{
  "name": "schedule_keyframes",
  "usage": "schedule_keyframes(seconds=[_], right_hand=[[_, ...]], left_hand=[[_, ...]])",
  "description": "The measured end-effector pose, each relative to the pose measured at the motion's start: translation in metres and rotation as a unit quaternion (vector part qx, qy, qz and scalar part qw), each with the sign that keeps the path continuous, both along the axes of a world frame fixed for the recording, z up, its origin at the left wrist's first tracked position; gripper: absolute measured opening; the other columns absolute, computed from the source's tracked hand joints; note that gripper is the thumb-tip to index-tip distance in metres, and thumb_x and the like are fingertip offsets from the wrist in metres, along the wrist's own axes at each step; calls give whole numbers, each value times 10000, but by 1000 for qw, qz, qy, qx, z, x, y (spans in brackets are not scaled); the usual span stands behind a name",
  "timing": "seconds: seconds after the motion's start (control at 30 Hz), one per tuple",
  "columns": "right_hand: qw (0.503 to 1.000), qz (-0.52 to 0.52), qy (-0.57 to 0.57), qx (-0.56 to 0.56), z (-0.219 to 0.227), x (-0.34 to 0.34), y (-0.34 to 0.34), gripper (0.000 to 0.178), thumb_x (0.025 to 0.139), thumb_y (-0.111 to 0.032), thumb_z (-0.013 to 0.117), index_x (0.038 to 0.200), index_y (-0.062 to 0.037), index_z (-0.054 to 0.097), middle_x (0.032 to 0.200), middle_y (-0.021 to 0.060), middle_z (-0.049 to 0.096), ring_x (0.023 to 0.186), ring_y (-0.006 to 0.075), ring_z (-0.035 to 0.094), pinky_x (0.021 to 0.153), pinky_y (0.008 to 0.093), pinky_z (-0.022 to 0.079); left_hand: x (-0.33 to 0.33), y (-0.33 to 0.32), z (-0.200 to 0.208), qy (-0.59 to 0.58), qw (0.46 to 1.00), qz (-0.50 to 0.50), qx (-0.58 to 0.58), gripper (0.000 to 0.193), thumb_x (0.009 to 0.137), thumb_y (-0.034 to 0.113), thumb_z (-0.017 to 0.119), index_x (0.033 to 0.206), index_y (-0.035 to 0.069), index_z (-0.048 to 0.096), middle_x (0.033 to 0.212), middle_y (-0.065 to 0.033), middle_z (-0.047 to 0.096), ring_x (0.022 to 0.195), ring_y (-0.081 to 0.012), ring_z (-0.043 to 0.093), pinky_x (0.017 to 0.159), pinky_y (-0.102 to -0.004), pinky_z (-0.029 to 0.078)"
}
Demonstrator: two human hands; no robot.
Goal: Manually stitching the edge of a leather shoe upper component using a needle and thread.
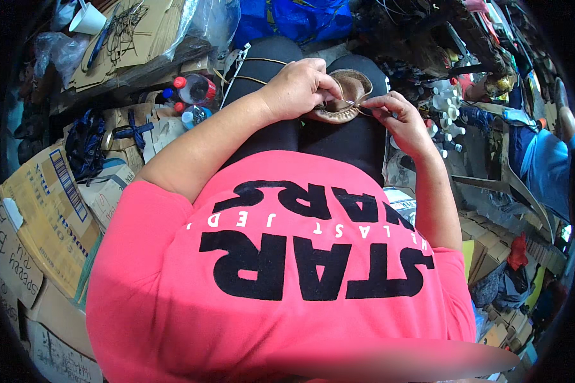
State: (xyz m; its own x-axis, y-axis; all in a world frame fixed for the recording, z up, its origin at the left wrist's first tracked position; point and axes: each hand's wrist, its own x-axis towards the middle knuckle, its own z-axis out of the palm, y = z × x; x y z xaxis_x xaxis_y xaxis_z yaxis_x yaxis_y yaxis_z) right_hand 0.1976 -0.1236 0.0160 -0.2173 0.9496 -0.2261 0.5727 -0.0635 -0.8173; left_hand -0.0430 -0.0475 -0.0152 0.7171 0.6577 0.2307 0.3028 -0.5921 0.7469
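Seated person, viewed from above. The left hand (298, 86) closes its fingers around a tan shoe upper (343, 96) resting on the lap, over black trousers (338, 143). The right hand (396, 118) pinches a thin thread or needle (358, 103) between thumb and forefinger at the upper's rim; the remaining fingers curl loosely. A clear bottle with red cap (195, 88) lies to the left among cardboard boxes (51, 210). Small white bottles (444, 112) stand to the right.
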Motion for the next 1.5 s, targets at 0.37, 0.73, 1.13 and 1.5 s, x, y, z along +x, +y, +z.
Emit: schedule_keyframes(seconds=[0.37,0.73,1.13,1.5], right_hand=[[1000,-1,-7,8,1,0,0,199,853,-26,589,1008,-99,691,849,37,538,831,131,542,760,252,437],[1000,2,3,2,2,0,1,208,850,-22,586,1010,-105,692,850,35,540,829,131,533,773,250,436],[1000,1,19,-10,0,2,1,218,854,-10,576,1014,-102,691,856,25,530,836,118,521,777,239,424],[1000,3,13,-13,-2,3,2,210,850,-16,584,1011,-98,691,857,22,528,843,121,515,782,239,420]], left_hand=[[0,1,-2,-4,1000,-5,0,156,741,50,679,867,133,717,748,-70,515,739,-230,534,667,-335,446],[0,1,-1,4,1000,-3,2,138,747,61,685,864,127,716,744,-67,500,724,-222,523,660,-327,438],[0,2,-1,1,999,-2,-34,142,749,65,685,874,124,720,735,-65,508,716,-213,531,652,-320,439],[2,3,1,27,999,-5,-22,148,736,89,669,851,164,723,777,-84,551,785,-265,568,709,-373,465]])
